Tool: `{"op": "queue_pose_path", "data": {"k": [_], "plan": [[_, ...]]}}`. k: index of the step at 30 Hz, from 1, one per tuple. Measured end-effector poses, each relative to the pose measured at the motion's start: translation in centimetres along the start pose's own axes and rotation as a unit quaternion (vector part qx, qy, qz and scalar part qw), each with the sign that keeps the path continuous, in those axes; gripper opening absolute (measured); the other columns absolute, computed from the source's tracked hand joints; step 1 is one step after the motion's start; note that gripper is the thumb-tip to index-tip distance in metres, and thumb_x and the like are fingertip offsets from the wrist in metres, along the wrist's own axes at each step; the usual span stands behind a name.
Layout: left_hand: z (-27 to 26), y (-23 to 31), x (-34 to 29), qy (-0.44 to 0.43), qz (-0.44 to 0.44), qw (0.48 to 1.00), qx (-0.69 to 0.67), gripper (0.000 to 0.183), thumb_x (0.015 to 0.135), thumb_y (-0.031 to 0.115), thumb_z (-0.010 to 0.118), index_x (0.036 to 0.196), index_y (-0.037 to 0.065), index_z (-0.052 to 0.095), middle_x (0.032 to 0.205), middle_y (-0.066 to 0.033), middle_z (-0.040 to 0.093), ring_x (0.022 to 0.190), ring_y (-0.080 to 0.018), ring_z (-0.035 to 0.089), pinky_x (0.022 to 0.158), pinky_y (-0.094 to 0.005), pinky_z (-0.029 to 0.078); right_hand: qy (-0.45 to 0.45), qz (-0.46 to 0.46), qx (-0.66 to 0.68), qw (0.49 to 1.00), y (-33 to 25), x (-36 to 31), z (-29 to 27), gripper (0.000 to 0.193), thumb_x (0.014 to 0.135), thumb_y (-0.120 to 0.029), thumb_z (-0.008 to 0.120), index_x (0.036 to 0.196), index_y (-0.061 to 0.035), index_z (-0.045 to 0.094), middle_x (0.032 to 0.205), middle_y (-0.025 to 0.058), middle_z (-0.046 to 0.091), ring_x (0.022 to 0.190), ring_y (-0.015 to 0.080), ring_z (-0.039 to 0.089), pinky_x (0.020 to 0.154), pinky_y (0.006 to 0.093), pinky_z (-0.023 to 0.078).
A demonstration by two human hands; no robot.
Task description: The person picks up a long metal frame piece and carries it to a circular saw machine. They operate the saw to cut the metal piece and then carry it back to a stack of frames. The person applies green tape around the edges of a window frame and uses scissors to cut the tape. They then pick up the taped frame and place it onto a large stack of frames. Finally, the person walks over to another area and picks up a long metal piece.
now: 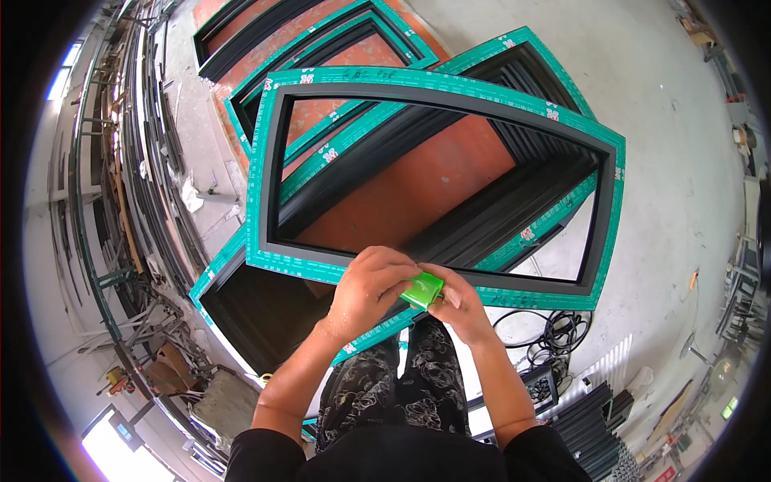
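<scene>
Between my two hands is a small, shiny, bright green packet (423, 291), held in front of my body above the near edge of a window frame. The fingers of my left hand (371, 287) are closed on the packet's left side. My right hand (459, 305) grips it from the right, with the thumb and fingers bent around its edge. What is inside the packet cannot be seen. Just beyond my hands, the top dark grey window frame (434, 79), covered with green printed protective film, lies across a stack of similar frames.
More film-covered frames (337, 48) lie beyond, over a reddish board (418, 181). Long dark profiles (152, 136) line the left side. A coil of black cable (562, 333) lies on the floor at right, with a stack of dark profiles (590, 422) nearer me.
</scene>
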State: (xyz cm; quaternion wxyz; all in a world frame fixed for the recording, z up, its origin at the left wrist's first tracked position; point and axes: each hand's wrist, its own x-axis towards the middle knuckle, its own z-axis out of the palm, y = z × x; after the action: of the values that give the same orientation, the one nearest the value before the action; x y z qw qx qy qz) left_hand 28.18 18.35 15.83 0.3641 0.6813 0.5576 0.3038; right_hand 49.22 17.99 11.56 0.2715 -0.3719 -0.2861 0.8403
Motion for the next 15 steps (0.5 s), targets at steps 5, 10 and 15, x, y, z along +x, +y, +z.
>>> {"op": "queue_pose_path", "data": {"k": [5,10,15], "plan": [[-0.4,0.0,2.1,-0.081,0.053,0.993,0.062,0.017,0.072,0.006,0.075,0.088,0.009,0.069,0.094,-0.0026,0.066,0.089,-0.0242,0.062,0.078,-0.0377,0.050,-0.021,0.002,-0.006,1.000,-0.1,0.1,-2.2,0.061,0.082,0.002,0.070,0.139,-0.0016,0.050,0.127,0.0069,0.058,0.116,0.0158,0.055,0.098,0.0332,0.045],[0.5,0.2,4.6,-0.121,0.142,0.977,0.105,0.022,0.070,0.005,0.074,0.089,0.007,0.064,0.094,-0.0056,0.062,0.089,-0.0264,0.062,0.073,-0.0393,0.049,-0.039,0.032,0.015,0.999,-0.9,0.8,-3.5,0.060,0.081,-0.002,0.075,0.136,-0.0009,0.052,0.121,0.0063,0.061,0.111,0.0159,0.057,0.094,0.0338,0.048],[1.6,-0.8,6.8,-0.119,0.046,0.992,-0.014,0.021,0.077,-0.006,0.064,0.095,0.004,0.059,0.093,-0.0076,0.061,0.088,-0.0205,0.062,0.076,-0.0323,0.050,-0.001,0.041,0.257,0.965,-0.9,2.4,-5.3,0.056,0.089,-0.029,0.072,0.133,-0.0004,0.054,0.122,0.0096,0.063,0.108,0.0201,0.061,0.090,0.0339,0.052]]}}
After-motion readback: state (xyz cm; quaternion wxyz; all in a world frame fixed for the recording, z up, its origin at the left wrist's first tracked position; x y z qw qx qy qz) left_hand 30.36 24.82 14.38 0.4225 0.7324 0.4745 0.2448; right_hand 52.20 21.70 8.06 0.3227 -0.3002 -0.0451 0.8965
